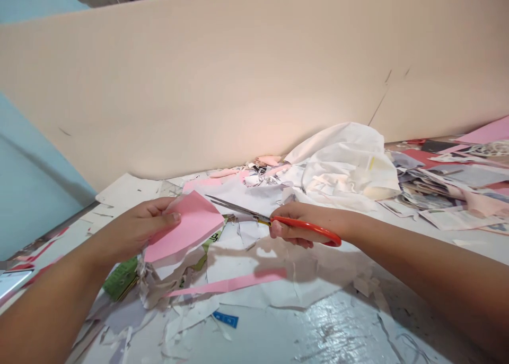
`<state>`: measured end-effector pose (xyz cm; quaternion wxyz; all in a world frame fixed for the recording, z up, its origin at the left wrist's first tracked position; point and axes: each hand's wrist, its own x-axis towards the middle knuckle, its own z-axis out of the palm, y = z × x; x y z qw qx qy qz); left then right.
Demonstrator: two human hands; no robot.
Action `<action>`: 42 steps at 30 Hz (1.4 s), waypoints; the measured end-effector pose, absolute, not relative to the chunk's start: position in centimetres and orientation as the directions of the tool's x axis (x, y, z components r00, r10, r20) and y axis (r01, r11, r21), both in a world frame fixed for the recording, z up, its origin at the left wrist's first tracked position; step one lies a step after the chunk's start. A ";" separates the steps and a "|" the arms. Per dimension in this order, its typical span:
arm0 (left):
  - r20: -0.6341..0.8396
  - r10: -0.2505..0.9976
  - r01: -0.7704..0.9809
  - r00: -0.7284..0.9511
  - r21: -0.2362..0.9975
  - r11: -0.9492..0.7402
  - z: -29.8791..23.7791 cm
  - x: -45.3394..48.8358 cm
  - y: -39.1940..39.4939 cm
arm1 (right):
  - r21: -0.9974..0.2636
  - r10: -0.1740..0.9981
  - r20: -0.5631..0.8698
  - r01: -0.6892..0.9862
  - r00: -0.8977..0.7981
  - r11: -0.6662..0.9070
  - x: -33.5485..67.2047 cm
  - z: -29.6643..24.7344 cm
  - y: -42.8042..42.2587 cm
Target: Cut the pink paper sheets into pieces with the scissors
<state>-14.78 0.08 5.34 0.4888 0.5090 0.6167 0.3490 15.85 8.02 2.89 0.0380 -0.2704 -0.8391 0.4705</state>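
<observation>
Pink paper [186,226] sits in the left hand [153,223], raised over the littered bench [270,337] left of centre. The thumb presses on its upper face near the left edge and the other fingers are tucked behind, so they are clamped on the sheet; it leans at a slant, its right corner pointing toward the other hand. The right hand [292,226] has its fingers closed around the orange handles of the scissors [302,227], whose blades reach left, nearly together, just beside the upper right edge of the paper. Whether steel and paper touch, I cannot tell.

Cutting seems to be the step in hand, at a point between snips or just short of one. A further cut would call for parting the blades, bringing that edge between them and keeping the left thumb well clear of the line.

Below the hands, a long pink strip [234,284] lies across white scraps, with a small blue scrap [226,319] nearer the front. Something green [121,279] shows beneath the left wrist. Behind the scissors a crumpled white sheet [345,162] is heaped against the pale panel [238,77], and a loose pile of papers [421,189] spreads to its right.
</observation>
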 end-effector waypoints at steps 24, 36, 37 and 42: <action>-0.212 0.973 0.069 0.092 0.976 0.207 4.6 -12.2 0.1 | -0.951 0.323 -0.207 0.268 -0.923 0.157 15.0 2.0 7.1; -0.224 0.968 0.047 0.112 0.974 0.220 4.8 -9.2 -1.1 | -0.968 0.437 -0.167 0.231 -0.884 0.096 15.8 2.0 4.0; -0.237 0.962 0.035 0.132 0.971 0.235 4.7 -8.6 -1.3 | -0.967 0.455 -0.175 0.239 -0.873 0.087 16.3 1.9 3.6; -0.294 0.927 -0.007 0.233 0.953 0.303 3.9 -5.8 -2.2 | -0.950 0.533 -0.248 0.310 -0.809 0.029 19.1 1.4 1.3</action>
